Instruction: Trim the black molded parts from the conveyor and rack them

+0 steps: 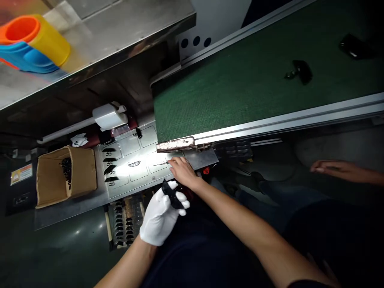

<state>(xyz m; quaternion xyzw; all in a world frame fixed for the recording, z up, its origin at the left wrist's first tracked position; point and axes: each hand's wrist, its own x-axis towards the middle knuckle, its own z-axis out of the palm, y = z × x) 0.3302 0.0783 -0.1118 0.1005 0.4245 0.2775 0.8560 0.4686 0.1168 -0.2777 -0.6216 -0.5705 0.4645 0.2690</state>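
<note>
My left hand (162, 214), in a white glove, is closed around a small black plastic part (172, 195) held above the near edge of the metal worktable (120, 191). Bare and reaching farther forward, my right hand (183, 171) rests low over the lit tabletop. Its fingers are closed at the end of thin metal tweezers (161, 163), whose tips point left. To the left of the tips lies a small flat piece with a pale, patterned face (134, 164). Several black parts (109, 170) stand in a column at the table's left side.
A cardboard box (82, 174) with black pieces inside stands left. A green conveyor belt (216, 100) with black parts runs to the right. Below the table edge is a tray of black parts (124, 224). Another person's hand (333, 167) shows at the right. A metal shelf (129, 28) overhangs.
</note>
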